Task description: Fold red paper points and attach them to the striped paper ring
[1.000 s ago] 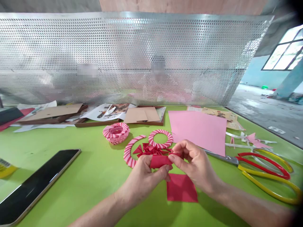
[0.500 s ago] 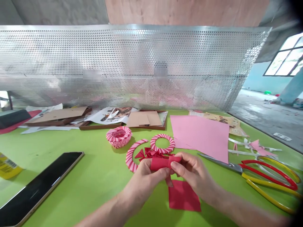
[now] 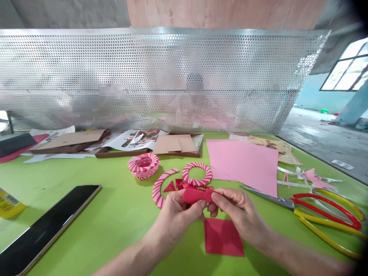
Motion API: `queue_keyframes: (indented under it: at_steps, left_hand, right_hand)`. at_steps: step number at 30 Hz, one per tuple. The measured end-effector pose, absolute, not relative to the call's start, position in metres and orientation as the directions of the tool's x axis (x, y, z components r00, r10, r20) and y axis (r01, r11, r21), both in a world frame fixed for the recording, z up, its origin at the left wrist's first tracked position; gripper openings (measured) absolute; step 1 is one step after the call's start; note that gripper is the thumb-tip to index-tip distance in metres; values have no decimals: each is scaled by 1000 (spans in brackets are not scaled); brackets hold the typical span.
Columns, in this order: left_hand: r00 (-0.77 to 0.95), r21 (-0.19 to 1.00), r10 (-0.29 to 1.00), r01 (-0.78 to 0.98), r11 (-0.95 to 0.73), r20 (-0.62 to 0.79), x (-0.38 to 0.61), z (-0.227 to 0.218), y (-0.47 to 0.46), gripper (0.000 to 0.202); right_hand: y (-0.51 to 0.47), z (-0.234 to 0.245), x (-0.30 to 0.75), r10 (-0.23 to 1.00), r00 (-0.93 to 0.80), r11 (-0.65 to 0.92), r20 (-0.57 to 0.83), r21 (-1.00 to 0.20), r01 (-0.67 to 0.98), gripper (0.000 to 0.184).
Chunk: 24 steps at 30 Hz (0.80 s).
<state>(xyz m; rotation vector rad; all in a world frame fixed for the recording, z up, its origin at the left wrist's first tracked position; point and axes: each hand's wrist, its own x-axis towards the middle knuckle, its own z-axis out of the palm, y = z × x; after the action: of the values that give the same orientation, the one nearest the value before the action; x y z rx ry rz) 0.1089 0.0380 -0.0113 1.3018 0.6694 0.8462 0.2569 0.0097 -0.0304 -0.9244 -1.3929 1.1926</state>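
Observation:
Between my two hands is a folded piece of red paper (image 3: pixel 193 194). My left hand (image 3: pixel 179 214) pinches its left part with the thumb in front. At the right end, the thumb and fingers of my right hand (image 3: pixel 234 207) grip the same piece. A flat red paper square (image 3: pixel 223 237) lies on the table just below the hands. Behind them are several small folded red paper pieces (image 3: pixel 178 184), partly hidden by the held paper. A pink-and-red striped ring (image 3: pixel 185 172) and a curved striped strip (image 3: pixel 157 189) lie close by.
A stack of striped rings (image 3: pixel 143 166) sits farther left. Pink paper sheets (image 3: pixel 244 163) and large scissors (image 3: pixel 283 202) with red and yellow handles lie to the right. A phone (image 3: pixel 51 226) is at left on the green table (image 3: pixel 115 230). A perforated metal panel (image 3: pixel 161 76) stands behind.
The held red paper has tilted, its left end now angled, and its right part looks more folded between the fingers. Both hands stay in nearly the same place.

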Motion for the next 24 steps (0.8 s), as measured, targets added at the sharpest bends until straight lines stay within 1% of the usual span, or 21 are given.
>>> queue_keyframes:
  at_steps: [2,5,8,10,12,14,18,24]
  left_hand:
    - [550,988,834,-144,48,39,108,-13,40,11]
    - [521,995,854,-78,69,-19,107,-15,41,12]
    - [528,997,846,13,79,-74,107,-16,41,16]
    - [565,997,822,49,52,-71,107,-17,40,16]
    - [585,998,809,62,12,-46,107,-19,40,12]
    - [564,996,826,81,-35,-17,106,-20,41,10]
    - [464,987,885,130,-96,25,104,-22,44,17]
    - [427,995,904,86,-59,17,104,-19,43,20]
  right_hand:
    - [10,-31,260,962,-173,211,213,-977,-32,29]
    - [12,-31,265,972,-143,194,189,-981,23,32]
    - [12,-29,267,976,-147,175,164,-982,67,20]
    - [12,-28,266,972,-172,174,158,-981,83,13]
    - [11,-28,264,972,-169,178,163,-981,82,13]
    - [11,-29,262,974,-167,169,156,-984,65,16]
    - [12,-33,260,971,-209,126,119,-992,24,18]
    - [13,-38,259,978,-196,68,74,-997,-36,22]
